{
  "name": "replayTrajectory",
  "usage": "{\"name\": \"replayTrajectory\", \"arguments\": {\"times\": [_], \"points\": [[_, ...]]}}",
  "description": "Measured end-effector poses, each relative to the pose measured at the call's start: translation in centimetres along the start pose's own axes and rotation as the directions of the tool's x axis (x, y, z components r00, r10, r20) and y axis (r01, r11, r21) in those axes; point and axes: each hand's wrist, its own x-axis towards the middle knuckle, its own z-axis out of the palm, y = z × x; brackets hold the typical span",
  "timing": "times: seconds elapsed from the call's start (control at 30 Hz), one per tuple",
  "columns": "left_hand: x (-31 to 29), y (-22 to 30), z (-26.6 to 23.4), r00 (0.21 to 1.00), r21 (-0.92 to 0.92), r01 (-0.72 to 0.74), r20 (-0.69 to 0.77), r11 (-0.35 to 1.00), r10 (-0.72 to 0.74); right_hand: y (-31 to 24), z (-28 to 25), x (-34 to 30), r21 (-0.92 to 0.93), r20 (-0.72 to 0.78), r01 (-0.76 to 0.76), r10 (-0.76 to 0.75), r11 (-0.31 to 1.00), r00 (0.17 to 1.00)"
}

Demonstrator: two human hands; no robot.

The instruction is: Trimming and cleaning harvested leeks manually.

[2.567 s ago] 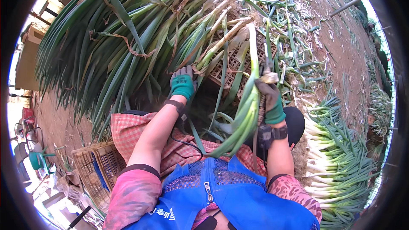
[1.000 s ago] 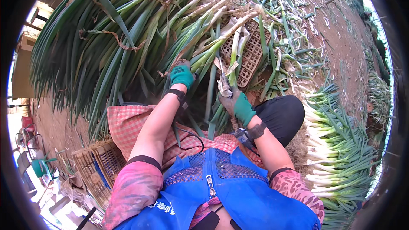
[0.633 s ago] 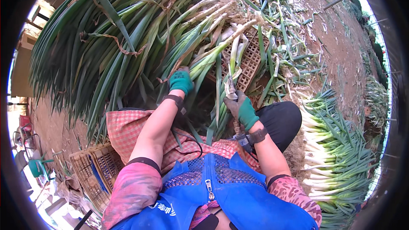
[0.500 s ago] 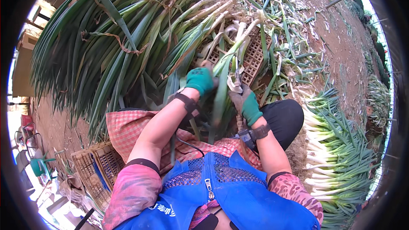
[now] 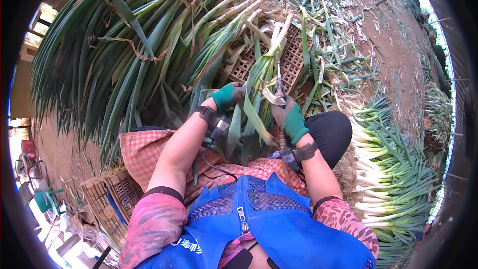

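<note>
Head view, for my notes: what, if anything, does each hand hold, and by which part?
Right hand: a thin-tipped tool, by its handle. Left hand: at green onion leaves, its grip too hidden to tell.

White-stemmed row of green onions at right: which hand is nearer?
Right: the right hand is up-left of the row; the left hand is farther left, beside the leafy pile.

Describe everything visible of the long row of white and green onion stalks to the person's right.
The long row of white and green onion stalks runs along the brown earth toward the picture's lower edge. Smooth white shafts point left, shading through pale green into overlapping darker leaves on the right. They lie packed side by side. Brown fibrous matter borders the white ends. Neither the green gloved left hand nor the green gloved right hand touches it.
</note>
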Motion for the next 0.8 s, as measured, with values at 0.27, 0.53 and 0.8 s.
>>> {"name": "replayTrajectory", "arguments": {"times": [0.27, 0.53, 0.8], "points": [[-2.2, -0.6, 0.8, 0.994, 0.059, -0.01, 0.111, 0.998, 0.004, -1.0, 0.0, 7.6, -0.27, 0.074, 0.01, 0.01, 0.963, 0.997], [-3.3, -1.0, 1.6, 0.961, -0.313, 0.274, 0.065, 0.909, -0.268, -1.0, -1.2, 7.3, -0.27, 0.099, -0.066, 0.096, 0.961, 0.99], [-3.4, -1.7, 1.8, 0.937, -0.526, 0.341, 0.12, 0.779, -0.329, -0.7, -1.6, 9.8, -0.343, 0.119, -0.055, 0.101, 0.938, 0.988]]}}
